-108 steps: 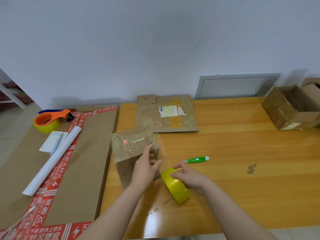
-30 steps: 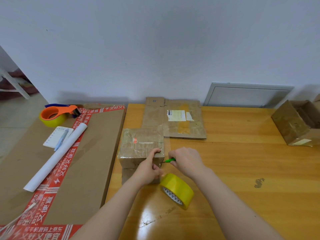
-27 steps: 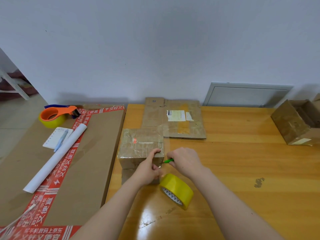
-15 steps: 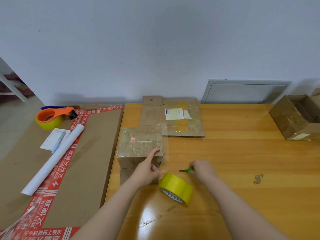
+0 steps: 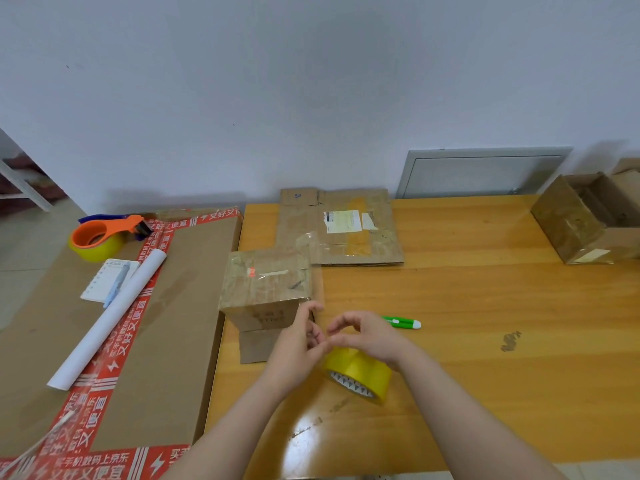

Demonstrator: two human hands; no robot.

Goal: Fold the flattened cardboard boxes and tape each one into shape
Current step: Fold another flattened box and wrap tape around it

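Note:
A small folded cardboard box (image 5: 265,284) stands on the wooden table (image 5: 485,341), with a clear tape strip (image 5: 317,271) running down its right side. My left hand (image 5: 301,341) is at the box's front right corner and pinches the lower end of that strip. My right hand (image 5: 369,336) is beside it, thumb and forefinger curled to the same spot on the strip. The yellow tape roll (image 5: 360,375) stands on edge under my right wrist. A flattened box (image 5: 349,233) lies behind. A green cutter (image 5: 403,322) lies on the table, right of my hands.
An open cardboard box (image 5: 581,220) sits at the far right. On the left lies a large cardboard sheet with red printed tape (image 5: 180,306), bearing an orange tape dispenser (image 5: 100,233), a white paper roll (image 5: 110,317) and a notepad with a pen (image 5: 107,278).
My right hand held the green cutter at the tape by the box, then moved right, left the cutter on the table and came back to my left hand. The left hand stayed at the box corner.

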